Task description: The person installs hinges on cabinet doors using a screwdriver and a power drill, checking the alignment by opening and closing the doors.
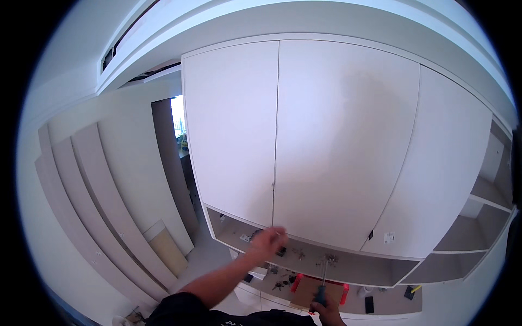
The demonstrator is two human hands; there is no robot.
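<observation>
My right hand (327,313) is closed around the handle of a screwdriver (324,271) low in the picture, its metal shaft pointing up and away toward the open shelf. My left hand (267,243) is raised at the lower edge of the white cabinet doors, close to the gap between the left door (231,130) and the wide middle door (345,141). Its fingers are curled together, and whatever may be between them is too small to make out. Small metal hardware pieces (329,259) lie on the shelf beyond the screwdriver tip.
Below the shelf, a counter holds a red-edged box (345,293), small dark parts (281,284), a black phone-like slab (370,305) and a yellow-handled tool (414,291). Open cubbies (462,233) stand at the right. Long panels (103,201) lean on the left wall beside a doorway.
</observation>
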